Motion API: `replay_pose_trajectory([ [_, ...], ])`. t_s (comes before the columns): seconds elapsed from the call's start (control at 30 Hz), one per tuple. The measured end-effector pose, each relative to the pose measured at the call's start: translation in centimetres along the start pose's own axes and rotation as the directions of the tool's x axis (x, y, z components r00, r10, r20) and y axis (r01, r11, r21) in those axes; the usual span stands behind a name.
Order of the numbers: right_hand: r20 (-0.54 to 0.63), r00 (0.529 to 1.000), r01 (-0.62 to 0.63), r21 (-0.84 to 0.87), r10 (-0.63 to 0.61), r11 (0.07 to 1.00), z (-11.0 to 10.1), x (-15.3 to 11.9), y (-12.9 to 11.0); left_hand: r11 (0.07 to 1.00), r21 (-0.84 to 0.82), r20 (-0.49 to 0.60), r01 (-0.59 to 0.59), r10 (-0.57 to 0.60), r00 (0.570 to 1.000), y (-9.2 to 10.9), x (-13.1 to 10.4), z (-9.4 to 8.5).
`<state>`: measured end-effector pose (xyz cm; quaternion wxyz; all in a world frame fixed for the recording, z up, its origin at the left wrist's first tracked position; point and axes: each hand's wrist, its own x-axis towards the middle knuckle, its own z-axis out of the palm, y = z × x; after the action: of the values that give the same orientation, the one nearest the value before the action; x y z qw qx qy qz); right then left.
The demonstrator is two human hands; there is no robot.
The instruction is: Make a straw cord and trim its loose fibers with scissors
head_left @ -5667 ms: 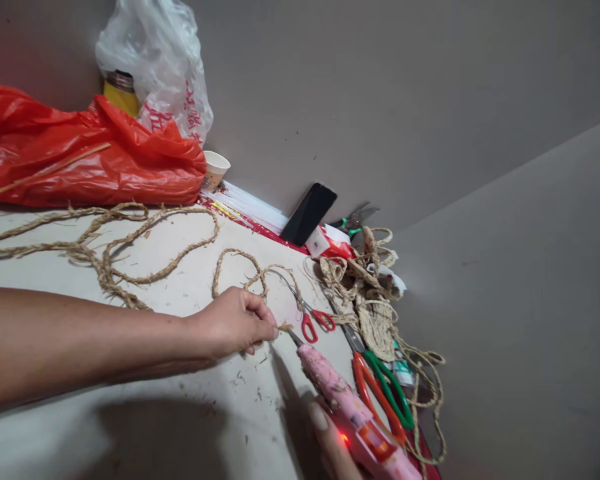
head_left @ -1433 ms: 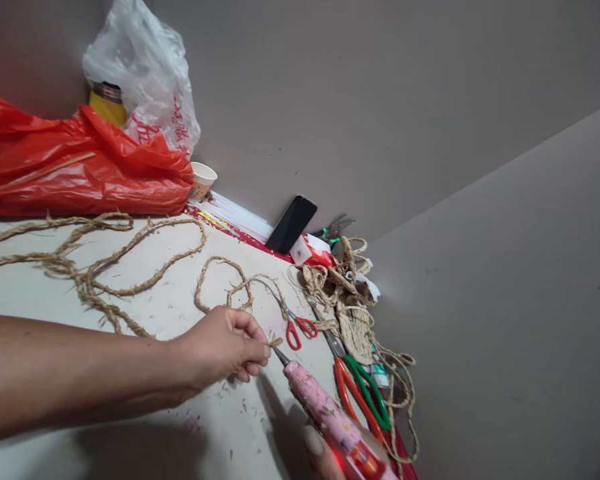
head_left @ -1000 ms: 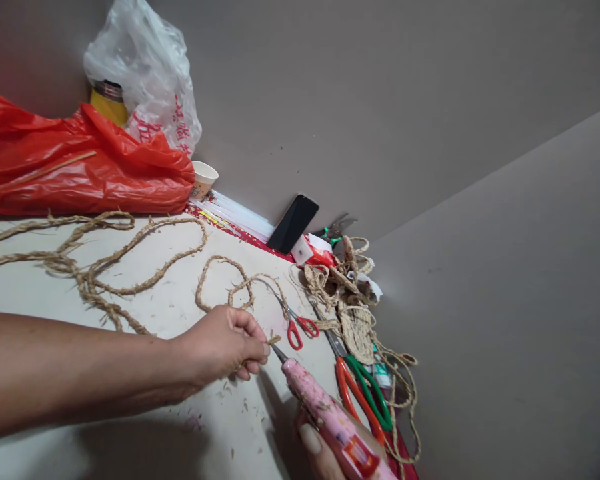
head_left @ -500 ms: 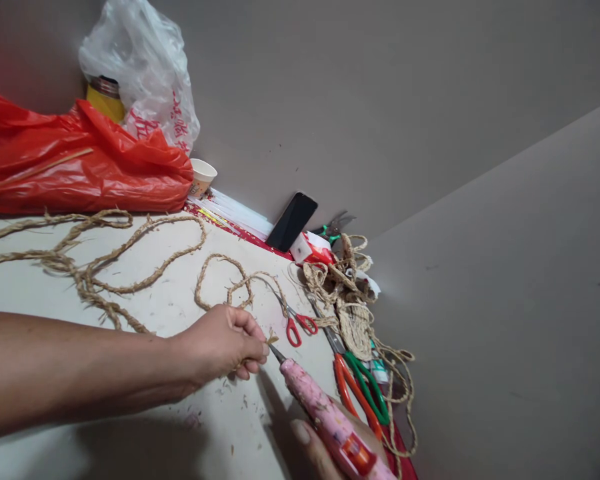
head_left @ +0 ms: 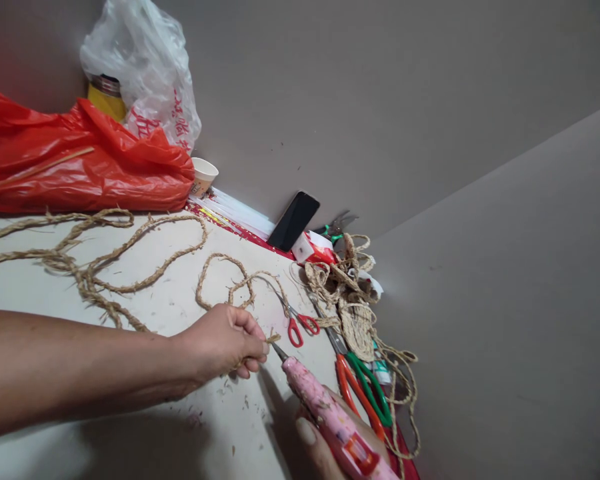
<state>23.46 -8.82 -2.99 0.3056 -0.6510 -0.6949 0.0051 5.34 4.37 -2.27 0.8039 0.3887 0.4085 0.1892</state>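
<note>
My left hand (head_left: 227,341) pinches a short frayed end of straw rope (head_left: 274,338) between thumb and fingers. In my right hand (head_left: 316,448), at the bottom, is a pink glue gun (head_left: 313,392) with a red switch. Its metal nozzle points up and left, close to the frayed end; whether they touch I cannot tell. Just beyond my left hand lies a loop of braided straw rope (head_left: 247,275). Small red-handled scissors (head_left: 295,325) rest to the right of the nozzle. Most of my right hand is hidden behind the glue gun.
Thicker rope (head_left: 87,283) lies across the white table at left. Behind it are a red plastic bag (head_left: 90,173), a paper cup (head_left: 203,177), white glue sticks (head_left: 237,212) and a phone (head_left: 295,220). Large scissors (head_left: 363,387) and a rope bundle (head_left: 355,327) crowd the right edge near the wall.
The glue gun's nozzle has drawn slightly right and down from the rope end, so a bit more of the frayed tip shows. My left hand keeps its pinch.
</note>
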Motion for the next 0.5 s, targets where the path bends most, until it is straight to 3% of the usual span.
replay_pose_trajectory([
  [0.5, 0.127, 0.991, 0.038, 0.094, -0.05, 0.995, -0.05, 0.69, -0.86, 0.999, 0.005, 0.008, -0.035, 0.035, 0.999, -0.55, 0.3, -0.06],
])
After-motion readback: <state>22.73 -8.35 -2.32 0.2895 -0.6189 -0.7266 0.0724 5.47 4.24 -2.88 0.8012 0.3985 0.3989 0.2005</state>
